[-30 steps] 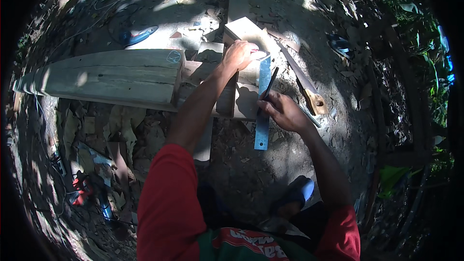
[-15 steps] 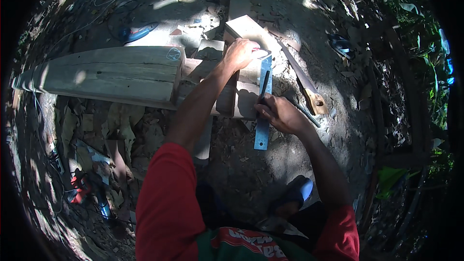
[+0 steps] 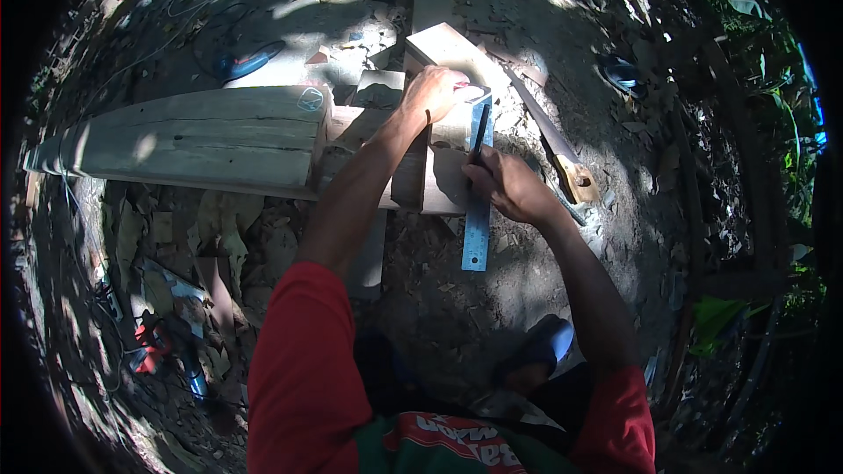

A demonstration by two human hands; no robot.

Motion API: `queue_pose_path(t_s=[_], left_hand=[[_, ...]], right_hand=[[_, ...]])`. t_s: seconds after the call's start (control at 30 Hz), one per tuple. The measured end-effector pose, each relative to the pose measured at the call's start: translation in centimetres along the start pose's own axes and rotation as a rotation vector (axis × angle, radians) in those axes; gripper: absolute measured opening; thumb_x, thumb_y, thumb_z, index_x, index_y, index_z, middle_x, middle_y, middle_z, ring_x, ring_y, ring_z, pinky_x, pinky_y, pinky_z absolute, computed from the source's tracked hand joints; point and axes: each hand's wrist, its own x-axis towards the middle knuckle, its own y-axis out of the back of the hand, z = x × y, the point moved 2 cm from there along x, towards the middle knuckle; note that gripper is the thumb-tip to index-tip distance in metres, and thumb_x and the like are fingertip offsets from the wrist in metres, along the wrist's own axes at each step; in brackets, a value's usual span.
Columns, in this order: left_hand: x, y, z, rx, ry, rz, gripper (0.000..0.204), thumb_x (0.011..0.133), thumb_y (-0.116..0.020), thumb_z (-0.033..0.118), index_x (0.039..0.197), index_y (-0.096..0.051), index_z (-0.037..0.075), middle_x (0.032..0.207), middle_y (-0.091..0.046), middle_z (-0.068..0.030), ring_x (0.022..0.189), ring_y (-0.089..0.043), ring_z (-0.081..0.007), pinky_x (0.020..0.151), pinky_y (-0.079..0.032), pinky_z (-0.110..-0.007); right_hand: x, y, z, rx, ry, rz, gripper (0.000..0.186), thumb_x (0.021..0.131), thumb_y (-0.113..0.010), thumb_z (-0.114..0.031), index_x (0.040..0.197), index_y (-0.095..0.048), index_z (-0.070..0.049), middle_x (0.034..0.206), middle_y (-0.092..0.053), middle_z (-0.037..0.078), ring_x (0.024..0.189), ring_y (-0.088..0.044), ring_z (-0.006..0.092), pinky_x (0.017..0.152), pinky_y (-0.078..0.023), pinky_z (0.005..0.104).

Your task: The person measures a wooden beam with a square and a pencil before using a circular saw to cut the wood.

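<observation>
Slim black stick [image 3: 481, 130] swung left over flat metal ruler [image 3: 476, 241].

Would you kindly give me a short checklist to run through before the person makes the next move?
1. Metal ruler lying across the wooden beam: ok.
2. Left hand at the ruler's far end: ok.
3. Firmness of the left hand's grip: cannot tell.
4. Dark, thin stick held in the right hand: ok.
5. Stick's lower end touching the wood: cannot tell, the fingers hide it.
6. Saw lying clear of both hands: ok, to the right of the beam.
</observation>
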Motion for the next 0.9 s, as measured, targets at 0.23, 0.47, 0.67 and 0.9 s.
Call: queue_pose_path(t_s=[0.23, 0.47, 0.67, 0.9], left_hand=[[-0.1, 0.1, 0.0, 0.018, 0.023, -0.01, 0.028, 0.087, -0.061, 0.026, 0.106, -0.072, 0.007, 0.097, -0.069, -0.0195, 0.097, -0.066, -0.0376, 0.085, -0.053, -0.045], [0.1, 0.0, -0.6, 0.084, 0.021, 0.012, 0.037, 0.089, -0.065, 0.039, 0.107, -0.073, 0.007, 0.102, -0.07, -0.0203, 0.097, -0.068, -0.0359, 0.083, -0.054, -0.044], [0.0, -0.5, -0.6, -0.018, -0.073, 0.076, 0.041, 0.088, -0.067, 0.043, 0.1, -0.074, 0.004, 0.094, -0.072, -0.0195, 0.09, -0.068, -0.0368, 0.08, -0.054, -0.045], [1.7, 3.2, 2.5, -0.146, 0.151, 0.084, 0.062, 0.082, -0.071, 0.057, 0.095, -0.07, -0.004, 0.09, -0.072, -0.0213, 0.088, -0.07, -0.034, 0.079, -0.052, -0.043]], right_hand=[[2.3, 0.3, 0.1, 0.064, -0.249, 0.041, 0.032, 0.105, -0.046, -0.03, 0.091, -0.051, -0.002, 0.057, -0.052, 0.013, 0.053, -0.055, 0.0293, 0.056, -0.045, 0.0418], [3.2, 0.5, 0.5, 0.022, -0.216, 0.098, 0.025, 0.103, -0.05, -0.025, 0.095, -0.051, -0.002, 0.063, -0.057, 0.012, 0.057, -0.059, 0.0233, 0.055, -0.046, 0.0391], [1.9, 3.0, 2.2, 0.198, -0.237, 0.387, 0.02, 0.097, -0.057, -0.019, 0.098, -0.061, 0.001, 0.073, -0.064, 0.009, 0.068, -0.062, 0.0148, 0.061, -0.048, 0.0313], [-7.1, 6.9, 3.7, 0.679, -0.192, 0.727, 0.024, 0.101, -0.056, -0.021, 0.093, -0.064, 0.0, 0.088, -0.069, 0.008, 0.08, -0.066, 0.0145, 0.078, -0.054, 0.0302]])
